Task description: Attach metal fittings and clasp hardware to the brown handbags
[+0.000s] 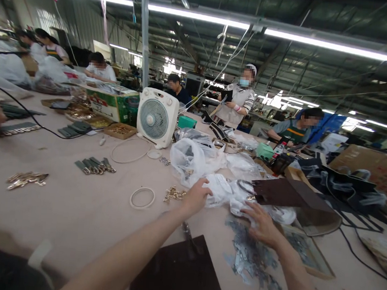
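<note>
Where the pale surface [72, 215] begins at the left, a cluster of brass clasps [27, 179] lies well apart from both hands, with a row of strap tabs [95, 165] beyond it; a white ring [142, 198] lies flat further right, and a white fan [157, 117] stands upright behind it; a small heap of brass fittings [175, 193] sits just beside the left hand [195, 197]; that hand's fingers curl against a crumpled plastic bag [221, 190], but whether the grip is closed on the film cannot be told; the right hand [263, 223] lies flat, grip open and fingers spread, at the near edge of the same heap of bags and above scattered grey metal pieces [254, 258]; a dark brown panel [287, 194] rests just beyond it. By judgement, the step in hand is a reach into the bag heap, one hand steadying, the other seeking a hold; a next move would call for a firm pinch on the film, since loose pieces lie close beneath.
</note>
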Tool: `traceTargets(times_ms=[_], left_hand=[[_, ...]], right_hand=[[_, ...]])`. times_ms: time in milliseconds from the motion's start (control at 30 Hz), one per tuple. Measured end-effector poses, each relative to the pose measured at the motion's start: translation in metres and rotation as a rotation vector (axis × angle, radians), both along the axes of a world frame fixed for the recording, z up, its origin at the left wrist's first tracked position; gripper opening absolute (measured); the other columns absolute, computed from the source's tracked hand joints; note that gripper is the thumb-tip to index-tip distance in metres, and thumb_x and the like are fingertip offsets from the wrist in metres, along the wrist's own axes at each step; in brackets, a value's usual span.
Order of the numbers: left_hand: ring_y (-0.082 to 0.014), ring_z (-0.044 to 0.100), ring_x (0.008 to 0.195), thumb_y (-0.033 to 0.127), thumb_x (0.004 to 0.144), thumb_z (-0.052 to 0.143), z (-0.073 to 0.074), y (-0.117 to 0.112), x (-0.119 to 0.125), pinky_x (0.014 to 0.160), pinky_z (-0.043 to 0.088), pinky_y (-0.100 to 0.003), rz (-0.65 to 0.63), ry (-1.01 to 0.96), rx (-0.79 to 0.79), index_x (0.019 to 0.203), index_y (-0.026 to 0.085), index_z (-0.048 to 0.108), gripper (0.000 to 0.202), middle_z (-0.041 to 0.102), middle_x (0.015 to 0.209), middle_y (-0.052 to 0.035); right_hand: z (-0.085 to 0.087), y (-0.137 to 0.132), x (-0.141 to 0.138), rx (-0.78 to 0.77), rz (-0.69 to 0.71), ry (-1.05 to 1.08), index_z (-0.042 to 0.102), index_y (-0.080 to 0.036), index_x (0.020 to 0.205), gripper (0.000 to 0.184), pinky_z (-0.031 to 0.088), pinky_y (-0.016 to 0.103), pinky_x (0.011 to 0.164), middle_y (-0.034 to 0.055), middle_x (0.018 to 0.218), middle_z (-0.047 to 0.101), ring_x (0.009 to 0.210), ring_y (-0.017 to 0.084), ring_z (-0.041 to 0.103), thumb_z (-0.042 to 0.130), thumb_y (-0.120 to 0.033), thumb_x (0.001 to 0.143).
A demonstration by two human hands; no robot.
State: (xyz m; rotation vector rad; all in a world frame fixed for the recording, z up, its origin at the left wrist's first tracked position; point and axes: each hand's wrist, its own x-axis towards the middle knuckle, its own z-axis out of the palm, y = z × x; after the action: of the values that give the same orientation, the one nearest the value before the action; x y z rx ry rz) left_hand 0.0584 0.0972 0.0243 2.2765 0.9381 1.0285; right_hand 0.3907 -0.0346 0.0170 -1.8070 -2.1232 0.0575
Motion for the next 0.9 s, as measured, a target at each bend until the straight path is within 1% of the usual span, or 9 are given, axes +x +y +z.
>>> traceTargets(times_ms=[67, 167, 267, 333, 400, 467, 533, 667, 900], left_hand=[[-0.0263, 0.058, 0.132, 0.005, 0.086, 0.054, -0.007, -0.005, 0.001, 0.115, 0.047, -0.043, -0.034, 0.029, 0.007, 0.112, 0.022, 0.076, 0.038, 0.055, 0.145, -0.0108], [-0.029, 0.052, 0.139, 0.004, 0.08, 0.059, -0.014, -0.011, 0.009, 0.121, 0.042, -0.048, -0.068, 0.051, 0.014, 0.138, 0.022, 0.063, 0.061, 0.053, 0.151, -0.012], [-0.03, 0.045, 0.146, 0.004, 0.077, 0.059, -0.015, -0.015, 0.016, 0.125, 0.036, -0.048, -0.077, 0.048, 0.019, 0.148, 0.018, 0.052, 0.073, 0.048, 0.156, -0.014], [-0.03, 0.042, 0.149, 0.004, 0.077, 0.057, -0.014, -0.017, 0.018, 0.127, 0.034, -0.047, -0.074, 0.045, 0.023, 0.151, 0.015, 0.048, 0.076, 0.046, 0.159, -0.0159], [-0.0282, 0.04, 0.151, 0.004, 0.078, 0.054, -0.014, -0.02, 0.017, 0.128, 0.033, -0.045, -0.078, 0.045, 0.028, 0.152, 0.015, 0.047, 0.075, 0.045, 0.16, -0.0157], [-0.0259, 0.04, 0.151, 0.003, 0.08, 0.05, -0.016, -0.022, 0.015, 0.128, 0.032, -0.044, -0.084, 0.051, 0.034, 0.152, 0.017, 0.047, 0.074, 0.046, 0.159, -0.0145], [-0.0252, 0.04, 0.152, 0.002, 0.08, 0.048, -0.02, -0.025, 0.013, 0.128, 0.033, -0.044, -0.086, 0.049, 0.027, 0.153, 0.02, 0.047, 0.075, 0.046, 0.161, -0.0127], [-0.0284, 0.032, 0.156, 0.001, 0.076, 0.053, -0.034, -0.029, 0.013, 0.128, 0.032, -0.047, -0.047, -0.019, -0.093, 0.158, 0.024, 0.041, 0.086, 0.034, 0.169, -0.0106], [-0.0327, 0.027, 0.158, 0.004, 0.071, 0.061, -0.052, -0.022, 0.011, 0.129, 0.03, -0.047, 0.022, -0.116, -0.286, 0.161, 0.016, 0.035, 0.094, 0.023, 0.172, -0.0166]], right_hand=[[0.021, -0.006, -0.017, 0.022, -0.008, 0.005, 0.077, -0.03, 0.121, 0.042, 0.034, 0.062, 0.12, 0.0115, 0.155, 0.053, 0.145, 0.039, 0.046, 0.074, -0.042, 0.081], [0.045, -0.003, -0.066, 0.126, 0.018, 0.164, 0.074, -0.027, 0.123, 0.033, 0.043, 0.049, 0.117, 0.011, 0.144, 0.062, 0.135, 0.029, 0.057, 0.058, -0.044, 0.098], [0.044, 0.016, -0.124, 0.028, 0.165, 0.209, 0.071, -0.023, 0.124, 0.033, 0.045, 0.04, 0.115, 0.0106, 0.133, 0.069, 0.129, 0.024, 0.062, 0.048, -0.033, 0.104], [0.033, 0.034, -0.156, -0.031, 0.045, 0.132, 0.065, -0.016, 0.134, 0.038, 0.043, 0.041, 0.117, 0.0166, 0.143, 0.062, 0.136, 0.027, 0.057, 0.046, -0.022, 0.102], [0.021, 0.05, -0.177, -0.064, -0.212, 0.061, 0.055, -0.009, 0.143, 0.046, 0.046, 0.041, 0.112, 0.024, 0.151, 0.052, 0.134, 0.031, 0.059, 0.049, -0.017, 0.098], [0.012, 0.063, -0.187, -0.088, -0.402, 0.034, 0.05, -0.007, 0.144, 0.051, 0.052, 0.042, 0.101, 0.0286, 0.148, 0.051, 0.121, 0.033, 0.067, 0.056, -0.022, 0.096], [0.009, 0.072, -0.19, -0.094, -0.479, 0.04, 0.054, -0.008, 0.138, 0.05, 0.054, 0.042, 0.092, 0.0286, 0.14, 0.055, 0.108, 0.033, 0.072, 0.062, -0.03, 0.095], [0.008, 0.082, -0.191, -0.061, -0.543, 0.086, 0.062, -0.014, 0.127, 0.04, 0.052, 0.042, 0.092, 0.0228, 0.13, 0.063, 0.107, 0.032, 0.071, 0.059, -0.039, 0.095], [0.0, 0.083, -0.189, -0.066, -0.532, 0.308, 0.065, -0.014, 0.125, 0.053, 0.049, 0.043, 0.098, 0.0187, 0.12, 0.072, 0.114, 0.035, 0.067, 0.064, -0.046, 0.083]])
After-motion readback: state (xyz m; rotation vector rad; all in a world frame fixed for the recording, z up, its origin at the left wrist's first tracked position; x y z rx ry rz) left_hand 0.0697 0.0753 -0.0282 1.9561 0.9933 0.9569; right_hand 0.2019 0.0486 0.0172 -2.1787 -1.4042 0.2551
